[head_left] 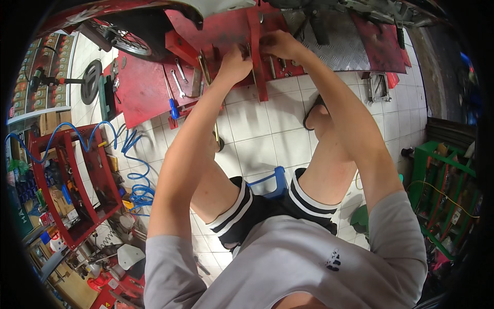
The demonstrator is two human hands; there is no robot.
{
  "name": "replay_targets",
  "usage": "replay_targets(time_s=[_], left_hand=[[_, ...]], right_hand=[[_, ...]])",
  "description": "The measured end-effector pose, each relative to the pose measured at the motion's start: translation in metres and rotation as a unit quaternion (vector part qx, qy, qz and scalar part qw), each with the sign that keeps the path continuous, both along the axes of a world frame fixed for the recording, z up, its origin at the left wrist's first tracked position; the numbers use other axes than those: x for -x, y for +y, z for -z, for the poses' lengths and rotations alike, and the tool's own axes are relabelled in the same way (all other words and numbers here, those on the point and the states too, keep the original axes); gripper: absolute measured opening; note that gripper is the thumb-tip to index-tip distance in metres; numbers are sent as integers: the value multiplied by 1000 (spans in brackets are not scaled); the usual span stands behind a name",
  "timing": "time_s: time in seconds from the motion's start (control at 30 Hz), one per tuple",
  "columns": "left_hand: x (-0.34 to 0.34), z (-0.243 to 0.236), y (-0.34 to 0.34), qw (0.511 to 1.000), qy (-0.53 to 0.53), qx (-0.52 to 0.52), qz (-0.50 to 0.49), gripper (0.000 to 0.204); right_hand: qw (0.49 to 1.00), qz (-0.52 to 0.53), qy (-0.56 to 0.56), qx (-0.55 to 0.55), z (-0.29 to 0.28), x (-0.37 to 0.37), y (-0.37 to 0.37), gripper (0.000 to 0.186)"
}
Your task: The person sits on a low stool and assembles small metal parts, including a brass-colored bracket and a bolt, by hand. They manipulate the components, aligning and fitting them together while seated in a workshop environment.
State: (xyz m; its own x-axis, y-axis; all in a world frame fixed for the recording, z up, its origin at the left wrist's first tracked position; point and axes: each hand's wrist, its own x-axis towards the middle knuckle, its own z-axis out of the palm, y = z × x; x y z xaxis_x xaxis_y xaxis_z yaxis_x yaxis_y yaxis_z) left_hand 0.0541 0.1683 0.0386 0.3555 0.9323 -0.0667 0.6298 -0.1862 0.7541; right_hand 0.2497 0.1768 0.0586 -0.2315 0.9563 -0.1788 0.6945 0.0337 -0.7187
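Note:
My left hand [236,65] is closed just left of an upright red metal bar [257,62], its fingers curled beside a thin metal edge. What it grips, if anything, is too small to make out. On the bar's right side, my right hand [282,45] has its fingers bent in toward the bar, and their tips are partly hidden. Left of my hands stands another red bracket [181,48]. On the red platform [139,98] lie several wrenches [178,84]. A screwdriver with a blue handle [174,109] lies by the near edge.
A spoked wheel [135,45] stands on the platform at the far left, under the vehicle. A coiled blue hose [140,190] hangs by a red rack [67,226]. A green rack [445,165] is at the right. Below me is a blue stool [279,180].

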Motion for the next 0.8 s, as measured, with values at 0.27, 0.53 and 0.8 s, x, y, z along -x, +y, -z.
replay_targets(time_s=[0.27, 0.53, 0.8], left_hand=[[-13, 23, -6, 983, 7, 181, 2, 57], [-25, 34, -11, 978, -85, 189, -27, 63], [-36, 70, -16, 996, 32, -82, 0, 69]], right_hand=[[990, 63, 111, 59, 18, 0, 9, 20], [994, 110, 15, 0, -4, 14, -2, 18], [988, 137, -44, -63, 10, 18, 1, 21]])
